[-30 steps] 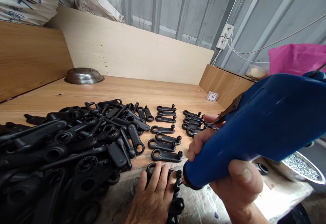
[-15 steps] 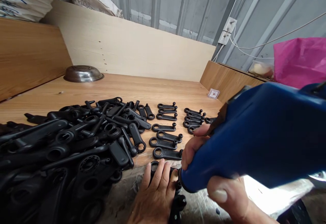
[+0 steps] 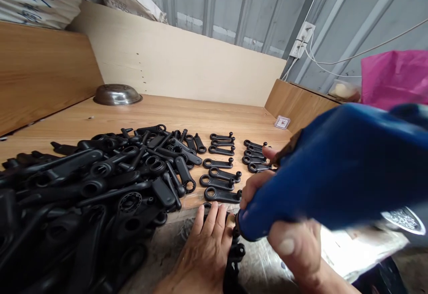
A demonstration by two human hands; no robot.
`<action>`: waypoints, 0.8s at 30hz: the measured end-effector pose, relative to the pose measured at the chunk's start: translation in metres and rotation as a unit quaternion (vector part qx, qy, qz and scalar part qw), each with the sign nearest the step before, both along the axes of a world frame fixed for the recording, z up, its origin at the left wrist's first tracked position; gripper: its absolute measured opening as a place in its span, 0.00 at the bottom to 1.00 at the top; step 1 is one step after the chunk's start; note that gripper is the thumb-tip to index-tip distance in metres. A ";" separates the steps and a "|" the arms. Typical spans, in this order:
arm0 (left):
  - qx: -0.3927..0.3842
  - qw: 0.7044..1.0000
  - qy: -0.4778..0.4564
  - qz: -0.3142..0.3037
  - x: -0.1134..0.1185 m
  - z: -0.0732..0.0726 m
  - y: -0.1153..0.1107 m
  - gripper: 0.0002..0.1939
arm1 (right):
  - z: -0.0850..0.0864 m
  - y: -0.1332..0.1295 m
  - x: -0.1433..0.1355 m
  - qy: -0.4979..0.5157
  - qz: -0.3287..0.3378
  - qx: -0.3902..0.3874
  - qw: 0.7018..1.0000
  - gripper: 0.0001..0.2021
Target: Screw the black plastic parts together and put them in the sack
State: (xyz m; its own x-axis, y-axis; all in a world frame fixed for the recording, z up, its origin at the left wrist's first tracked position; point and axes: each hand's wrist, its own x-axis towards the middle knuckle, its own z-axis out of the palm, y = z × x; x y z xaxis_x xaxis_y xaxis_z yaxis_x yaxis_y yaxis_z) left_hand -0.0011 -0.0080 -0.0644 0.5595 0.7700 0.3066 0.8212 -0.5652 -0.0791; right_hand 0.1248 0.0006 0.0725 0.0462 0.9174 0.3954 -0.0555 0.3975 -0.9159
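Note:
My right hand (image 3: 296, 245) is wrapped round a blue power tool (image 3: 327, 173), which is blurred and tilted down to the left. Its tip meets a black crank handle's knob end beside my left hand. My left hand (image 3: 207, 249) lies flat with fingers stretched over that black plastic crank handle, mostly hidden beneath them. Just below the tool's tip, another black knobbed part (image 3: 236, 251) shows. Beyond my fingertips, a column of black crank handles (image 3: 222, 195) lies with knobs to the right.
A large heap of loose black handles (image 3: 133, 173) covers the left side. A second group of crank handles (image 3: 256, 153) lies behind the tool. Farther back are an upturned metal bowl (image 3: 117, 95) and a small clock (image 3: 282, 122). A pink bag (image 3: 394, 78) stands at right.
The blue tool has tilted slightly, and a white label on its side now shows. My left hand stays over the same handle. The whole view has shifted slightly.

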 end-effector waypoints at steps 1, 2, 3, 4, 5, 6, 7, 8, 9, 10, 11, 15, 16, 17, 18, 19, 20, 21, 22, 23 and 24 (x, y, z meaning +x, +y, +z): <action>0.007 1.000 0.001 0.001 0.000 -0.002 0.000 0.19 | 0.006 0.001 -0.002 0.049 -0.013 0.005 0.999 0.21; 0.014 1.000 0.000 0.001 0.000 -0.004 0.001 0.19 | 0.012 0.002 -0.002 0.103 -0.030 0.023 0.994 0.22; 0.022 1.000 -0.004 -0.001 0.000 -0.007 0.002 0.19 | 0.017 0.003 -0.002 0.145 -0.046 0.051 0.987 0.24; 0.032 0.999 -0.009 -0.004 0.000 -0.010 0.004 0.19 | 0.022 0.004 -0.002 0.169 -0.063 0.080 0.980 0.26; 0.047 0.999 -0.018 -0.011 -0.001 -0.014 0.006 0.19 | 0.024 0.004 -0.001 0.174 -0.069 0.103 0.977 0.27; 0.063 0.997 -0.028 -0.020 -0.001 -0.017 0.009 0.20 | 0.024 0.003 0.000 0.170 -0.062 0.113 0.977 0.28; 0.074 0.996 -0.038 -0.026 -0.002 -0.020 0.011 0.20 | 0.022 0.003 0.001 0.165 -0.044 0.106 0.980 0.28; 0.078 0.996 -0.045 -0.029 -0.003 -0.022 0.013 0.21 | 0.019 0.002 0.002 0.161 -0.019 0.084 0.983 0.27; 0.074 0.996 -0.044 -0.036 -0.004 -0.023 0.014 0.21 | 0.015 0.001 0.002 0.161 0.003 0.060 0.985 0.26; 0.065 0.996 -0.039 -0.041 -0.005 -0.023 0.015 0.21 | 0.011 0.001 0.002 0.165 0.019 0.042 0.985 0.25; 0.054 0.997 -0.032 -0.042 -0.005 -0.022 0.015 0.21 | 0.008 0.001 0.002 0.171 0.028 0.031 0.984 0.25; 0.059 0.997 -0.041 -0.028 -0.005 -0.013 0.011 0.20 | 0.007 0.001 0.004 0.175 0.053 0.026 0.983 0.25; 0.063 0.997 -0.040 -0.019 -0.004 -0.010 0.009 0.20 | 0.009 0.001 0.005 0.171 0.061 0.025 0.983 0.25; 0.066 0.997 -0.035 -0.014 -0.004 -0.008 0.007 0.19 | 0.010 0.001 0.005 0.165 0.067 0.025 0.984 0.24; 0.066 0.997 -0.027 -0.011 -0.004 -0.005 0.005 0.19 | 0.012 0.000 0.007 0.161 0.071 0.024 0.984 0.24; 0.065 0.998 -0.019 -0.007 -0.003 -0.003 0.004 0.19 | 0.013 0.000 0.008 0.158 0.074 0.023 0.984 0.24; 0.065 0.998 -0.015 -0.006 -0.003 -0.001 0.003 0.18 | 0.013 0.000 0.008 0.155 0.076 0.021 0.985 0.25; 0.063 0.998 -0.012 -0.006 -0.004 0.001 0.002 0.18 | 0.013 -0.001 0.009 0.155 0.078 0.017 0.985 0.25; 0.058 0.998 -0.009 -0.005 -0.004 0.002 0.002 0.18 | 0.012 -0.001 0.010 0.157 0.079 0.014 0.984 0.26; 0.054 0.999 -0.008 -0.005 -0.004 0.003 0.002 0.18 | 0.011 -0.001 0.010 0.162 0.081 0.010 0.983 0.27; 0.049 0.999 -0.006 -0.005 -0.004 0.003 0.002 0.18 | 0.010 -0.001 0.010 0.168 0.082 0.008 0.982 0.28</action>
State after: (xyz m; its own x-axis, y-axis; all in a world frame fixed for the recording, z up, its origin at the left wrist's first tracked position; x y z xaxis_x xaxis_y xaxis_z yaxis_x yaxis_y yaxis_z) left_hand -0.0049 -0.0064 -0.0610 0.5629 0.7298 0.3880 0.8165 -0.5637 -0.1245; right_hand 0.1349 -0.0007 0.0825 0.0297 0.9172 0.3974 -0.4183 0.3725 -0.8284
